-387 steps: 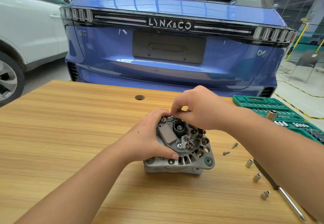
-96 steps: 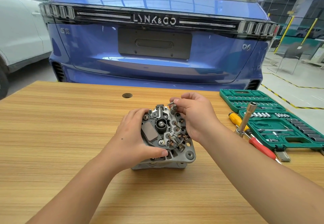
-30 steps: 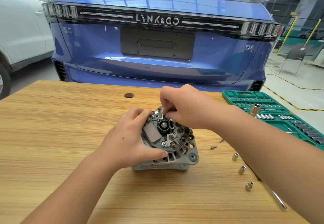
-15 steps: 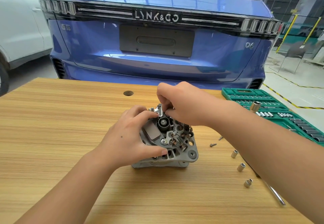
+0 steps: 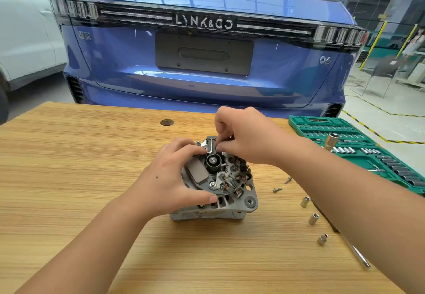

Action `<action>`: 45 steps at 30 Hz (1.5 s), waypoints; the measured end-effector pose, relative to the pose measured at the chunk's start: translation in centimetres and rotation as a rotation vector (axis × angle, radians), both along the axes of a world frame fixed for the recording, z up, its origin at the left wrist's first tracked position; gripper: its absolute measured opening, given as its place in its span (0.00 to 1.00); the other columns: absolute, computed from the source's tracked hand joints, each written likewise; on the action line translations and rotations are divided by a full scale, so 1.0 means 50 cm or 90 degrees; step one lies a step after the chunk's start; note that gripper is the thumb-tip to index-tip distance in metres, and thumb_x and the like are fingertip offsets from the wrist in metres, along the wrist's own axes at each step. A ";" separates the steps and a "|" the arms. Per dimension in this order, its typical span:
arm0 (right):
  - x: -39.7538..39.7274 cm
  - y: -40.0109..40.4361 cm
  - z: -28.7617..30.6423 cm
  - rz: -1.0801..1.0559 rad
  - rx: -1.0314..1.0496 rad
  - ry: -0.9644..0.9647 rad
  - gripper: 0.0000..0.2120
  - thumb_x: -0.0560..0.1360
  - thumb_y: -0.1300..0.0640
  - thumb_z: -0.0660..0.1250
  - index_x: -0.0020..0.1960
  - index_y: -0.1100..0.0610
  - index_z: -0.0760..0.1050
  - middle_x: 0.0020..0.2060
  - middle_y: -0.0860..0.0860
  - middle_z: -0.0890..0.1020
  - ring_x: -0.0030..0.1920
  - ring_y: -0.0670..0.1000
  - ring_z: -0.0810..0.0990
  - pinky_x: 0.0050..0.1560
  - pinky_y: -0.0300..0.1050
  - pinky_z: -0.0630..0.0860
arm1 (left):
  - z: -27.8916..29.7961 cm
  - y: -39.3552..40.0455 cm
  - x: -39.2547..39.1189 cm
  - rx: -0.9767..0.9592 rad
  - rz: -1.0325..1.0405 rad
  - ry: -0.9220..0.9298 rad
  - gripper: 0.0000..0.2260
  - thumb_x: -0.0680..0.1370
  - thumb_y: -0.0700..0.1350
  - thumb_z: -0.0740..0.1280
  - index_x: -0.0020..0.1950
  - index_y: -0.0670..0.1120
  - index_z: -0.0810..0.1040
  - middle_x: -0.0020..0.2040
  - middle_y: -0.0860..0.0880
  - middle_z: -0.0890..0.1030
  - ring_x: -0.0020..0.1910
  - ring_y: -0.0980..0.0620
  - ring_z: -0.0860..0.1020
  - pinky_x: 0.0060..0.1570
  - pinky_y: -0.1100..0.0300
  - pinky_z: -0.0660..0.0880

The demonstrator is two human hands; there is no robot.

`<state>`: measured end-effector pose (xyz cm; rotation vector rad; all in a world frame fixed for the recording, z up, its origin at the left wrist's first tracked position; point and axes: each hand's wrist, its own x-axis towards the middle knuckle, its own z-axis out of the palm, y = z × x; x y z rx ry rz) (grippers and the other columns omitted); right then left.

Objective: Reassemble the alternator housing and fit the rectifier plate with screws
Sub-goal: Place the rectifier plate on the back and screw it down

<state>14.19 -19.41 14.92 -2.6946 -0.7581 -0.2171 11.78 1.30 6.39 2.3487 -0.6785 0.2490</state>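
Aluminium alternator housing (image 5: 215,204) is sitting mid-tabletop (image 5: 69,178) as we are steadying it, our left hand (image 5: 171,182) wrapping its near side in a firm grip. Our right hand (image 5: 245,136) is pinching something small, too hidden to name, at the rectifier plate's (image 5: 226,175) far edge. We judge that starting threads straight by fingertip matters before any tool; two spare screws (image 5: 281,185) are lying nearby.
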 end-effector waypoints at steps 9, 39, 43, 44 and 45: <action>-0.008 0.020 -0.002 0.023 -0.156 -0.104 0.14 0.76 0.64 0.62 0.44 0.49 0.60 0.35 0.52 0.72 0.39 0.59 0.72 0.34 0.51 0.67 | -0.011 -0.004 -0.003 -0.041 0.002 -0.005 0.36 0.57 0.71 0.74 0.63 0.69 0.68 0.64 0.71 0.65 0.67 0.61 0.64 0.60 0.71 0.62; 0.000 0.004 -0.028 -0.046 0.113 0.010 0.19 0.72 0.61 0.74 0.39 0.48 0.64 0.38 0.43 0.85 0.39 0.37 0.79 0.37 0.28 0.68 | -0.013 0.000 -0.001 -0.010 0.027 -0.054 0.40 0.58 0.73 0.72 0.67 0.60 0.74 0.62 0.71 0.67 0.63 0.62 0.68 0.58 0.67 0.65; 0.011 -0.007 -0.022 -0.090 0.246 0.173 0.12 0.72 0.59 0.77 0.45 0.52 0.74 0.38 0.42 0.87 0.36 0.40 0.84 0.33 0.35 0.77 | -0.013 -0.002 -0.002 -0.031 0.022 -0.039 0.37 0.57 0.72 0.73 0.64 0.66 0.70 0.64 0.71 0.66 0.65 0.60 0.68 0.62 0.60 0.67; 0.012 -0.007 -0.022 -0.095 0.263 0.198 0.12 0.72 0.60 0.77 0.46 0.53 0.74 0.39 0.42 0.87 0.36 0.41 0.84 0.35 0.37 0.78 | -0.014 -0.002 -0.002 -0.032 0.020 -0.038 0.37 0.57 0.72 0.73 0.63 0.67 0.69 0.65 0.71 0.66 0.66 0.60 0.68 0.62 0.60 0.67; 0.014 -0.006 -0.022 -0.098 0.279 0.220 0.12 0.72 0.62 0.77 0.46 0.54 0.74 0.39 0.43 0.87 0.37 0.42 0.84 0.38 0.38 0.79 | -0.015 -0.001 -0.002 -0.032 0.018 -0.038 0.36 0.57 0.72 0.73 0.63 0.67 0.69 0.64 0.71 0.66 0.66 0.61 0.67 0.62 0.62 0.66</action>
